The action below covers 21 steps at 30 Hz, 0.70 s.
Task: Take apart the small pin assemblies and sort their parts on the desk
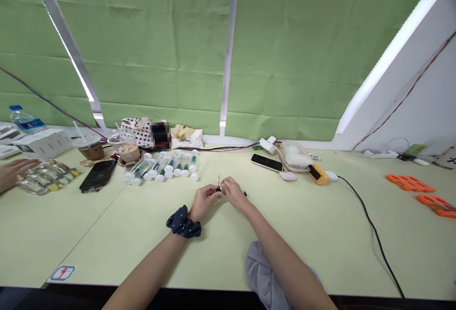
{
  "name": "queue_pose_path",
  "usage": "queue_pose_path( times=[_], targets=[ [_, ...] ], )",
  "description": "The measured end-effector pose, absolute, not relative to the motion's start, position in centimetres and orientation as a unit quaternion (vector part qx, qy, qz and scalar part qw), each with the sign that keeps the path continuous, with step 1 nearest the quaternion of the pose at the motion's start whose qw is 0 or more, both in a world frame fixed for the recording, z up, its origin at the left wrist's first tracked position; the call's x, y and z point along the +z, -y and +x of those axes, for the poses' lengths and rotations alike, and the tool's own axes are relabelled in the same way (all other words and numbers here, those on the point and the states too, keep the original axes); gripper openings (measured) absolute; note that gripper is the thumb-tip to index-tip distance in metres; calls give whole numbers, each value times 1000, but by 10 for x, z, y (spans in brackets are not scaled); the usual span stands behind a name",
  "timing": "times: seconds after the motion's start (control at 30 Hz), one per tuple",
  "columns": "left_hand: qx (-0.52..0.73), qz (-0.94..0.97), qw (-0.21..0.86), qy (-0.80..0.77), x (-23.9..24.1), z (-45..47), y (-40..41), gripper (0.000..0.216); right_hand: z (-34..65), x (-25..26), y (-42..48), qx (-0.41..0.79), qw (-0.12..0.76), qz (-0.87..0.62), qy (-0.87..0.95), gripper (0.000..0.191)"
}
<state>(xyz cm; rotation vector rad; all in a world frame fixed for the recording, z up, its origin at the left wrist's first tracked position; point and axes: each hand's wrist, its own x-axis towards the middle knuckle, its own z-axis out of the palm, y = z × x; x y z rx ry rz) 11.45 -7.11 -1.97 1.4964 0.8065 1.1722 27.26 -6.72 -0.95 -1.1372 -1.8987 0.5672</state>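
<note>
My left hand pinches a small dark piece with a thin upright pin standing out of its top. What kind of part it is, I cannot make out at this size. Against the same piece, my right hand has its fingertips closed, and they hide part of it. A small black-and-white item lies on the table just right of my right hand, partly covered by it. Beyond my left hand lies a group of clear tubes with white caps, holding blue and green pieces.
Another person's hand rests by clear packages at the left. Drink cups and a black phone stand or lie nearby. Right of centre are a second phone, a plastic box, a yellow device and orange holders.
</note>
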Motion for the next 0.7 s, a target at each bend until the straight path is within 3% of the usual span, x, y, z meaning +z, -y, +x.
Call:
queue_pose_path(
  times=[0.23, 0.7],
  targets=[
    [490, 618, 514, -338, -17, 114, 71, 28, 274, -10, 69, 237, 424, -432, 760, 6],
    [488, 621, 510, -340, -18, 115, 72, 29, 272, -4, 69, 208, 424, -454, 755, 17]
  ],
)
